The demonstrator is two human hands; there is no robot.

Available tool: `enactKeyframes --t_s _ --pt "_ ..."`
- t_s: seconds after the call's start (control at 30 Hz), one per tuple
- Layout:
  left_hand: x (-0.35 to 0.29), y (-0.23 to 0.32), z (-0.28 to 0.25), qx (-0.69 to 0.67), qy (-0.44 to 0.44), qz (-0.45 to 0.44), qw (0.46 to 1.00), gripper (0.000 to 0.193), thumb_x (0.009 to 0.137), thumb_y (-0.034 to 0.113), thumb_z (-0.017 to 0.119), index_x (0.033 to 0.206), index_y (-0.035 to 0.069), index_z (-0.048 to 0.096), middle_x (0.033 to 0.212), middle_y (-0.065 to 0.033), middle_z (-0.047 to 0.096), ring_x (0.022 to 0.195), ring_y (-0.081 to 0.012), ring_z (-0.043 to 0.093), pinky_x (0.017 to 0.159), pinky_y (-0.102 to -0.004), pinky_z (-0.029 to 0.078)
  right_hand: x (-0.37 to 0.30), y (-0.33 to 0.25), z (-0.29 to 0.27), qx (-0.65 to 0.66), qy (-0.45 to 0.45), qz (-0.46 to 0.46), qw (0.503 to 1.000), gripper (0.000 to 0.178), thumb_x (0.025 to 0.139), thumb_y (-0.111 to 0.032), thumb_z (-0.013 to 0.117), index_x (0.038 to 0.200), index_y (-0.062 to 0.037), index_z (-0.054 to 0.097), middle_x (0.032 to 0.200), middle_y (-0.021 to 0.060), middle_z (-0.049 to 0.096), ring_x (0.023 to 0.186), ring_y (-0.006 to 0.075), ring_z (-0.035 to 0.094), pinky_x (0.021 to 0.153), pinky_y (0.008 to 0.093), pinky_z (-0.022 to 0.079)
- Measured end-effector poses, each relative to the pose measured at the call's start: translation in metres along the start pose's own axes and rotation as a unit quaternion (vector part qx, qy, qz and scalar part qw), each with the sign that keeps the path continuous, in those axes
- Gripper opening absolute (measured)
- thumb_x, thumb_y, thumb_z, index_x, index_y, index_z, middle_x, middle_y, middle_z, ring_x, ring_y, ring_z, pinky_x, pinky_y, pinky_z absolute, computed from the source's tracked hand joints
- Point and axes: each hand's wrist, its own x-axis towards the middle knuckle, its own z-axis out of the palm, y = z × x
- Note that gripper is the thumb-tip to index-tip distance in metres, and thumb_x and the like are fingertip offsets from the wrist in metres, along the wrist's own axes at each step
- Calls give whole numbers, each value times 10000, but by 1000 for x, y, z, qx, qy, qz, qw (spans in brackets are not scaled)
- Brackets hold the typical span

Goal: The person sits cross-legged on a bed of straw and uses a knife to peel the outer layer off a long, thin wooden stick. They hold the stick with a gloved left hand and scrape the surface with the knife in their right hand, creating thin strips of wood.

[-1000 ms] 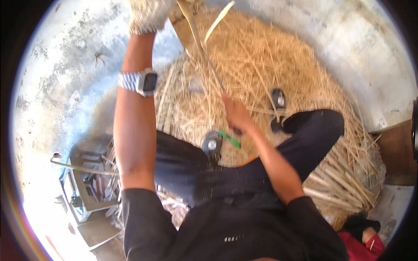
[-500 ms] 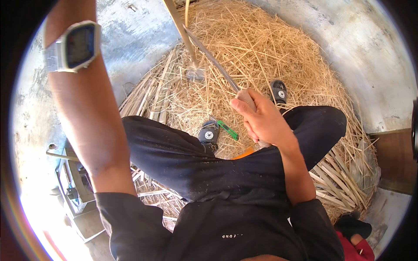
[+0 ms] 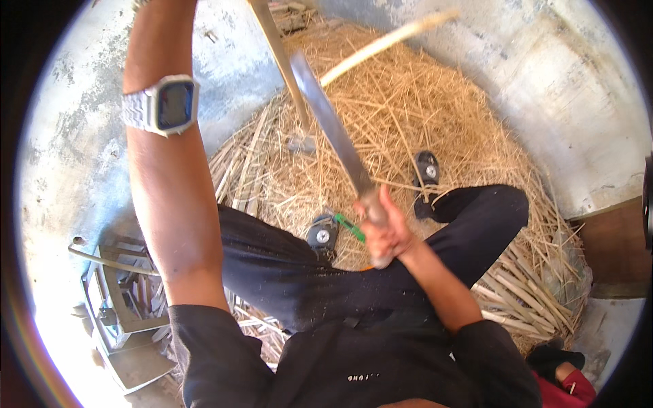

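Note:
My right hand (image 3: pixel 386 234), closed round a brown handle, holds a long knife with a broad steel blade (image 3: pixel 333 122) slanting up and to the left. The blade's far end is a little smeared by motion. Close to its tip stands a thin bamboo-like pole (image 3: pixel 280 58), running up out of the picture. A pale strip (image 3: pixel 388 47) sticks out to the right just beyond the blade. My left forearm (image 3: pixel 173 197), with a watch (image 3: pixel 175 104) on it, reaches up past the top edge, so the left hand is out of sight.
Pale shavings (image 3: pixel 442 102) cover the floor between my feet and the curved wall (image 3: pixel 537 75). A green cutter (image 3: pixel 349 226) lies by one shoe (image 3: pixel 322 236). Split strips (image 3: pixel 524 296) are piled at right, a wooden frame (image 3: pixel 126 292) stands at left. Another person's red sleeve (image 3: pixel 578 387) shows lower right.
My right hand has dropped slightly and turned, so the knife now shows its flat side and stands steeper. The pale strip has come into view at right. My left forearm has shifted right.

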Motion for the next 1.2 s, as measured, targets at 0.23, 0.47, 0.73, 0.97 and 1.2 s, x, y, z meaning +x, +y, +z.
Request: enactKeyframes --t_s 0.23,0.47,0.73,0.97,1.2 --pt "3 -3 -8 -19 -50 -97 994 361 1030 413 503 928 90 629 592 56 517 459 -24 433 377 -215 335 32 -12 77 -334 235 -126 904 454 1044 -514 419 944 -75 486 522 -33 405 369 58 395 343 232 369" --pt "-16 -26 -15 66 -3 7 998 425 1044 448 473 976 68 651 607 58 533 486 -24 454 417 -181 351 42 -42 155 -467 228 -357 776 361 1057 -377 463 928 -41 487 536 -33 446 394 49 430 363 235 364" --pt "8 -18 -7 72 67 64 993 426 1029 426 491 822 83 635 563 52 502 457 -44 440 411 -219 346 56 -21 127 -520 279 -276 759 436 1037 -410 500 1035 21 563 570 7 496 418 69 461 377 269 376" --pt "9 -10 -17 50 38 35 997 414 1024 425 500 806 96 624 556 55 493 449 -44 431 405 -221 336 51 -27 108 -430 282 -127 848 479 1035 -475 471 1019 -1 534 547 -5 438 389 73 396 377 272 369" --pt "5 8 -18 33 21 24 999 403 1019 424 508 790 108 612 549 58 484 441 -44 422 399 -223 325 35 -45 121 -306 230 -37 923 519 1031 -574 390 938 -68 455 524 -26 381 357 68 332 363 273 362"
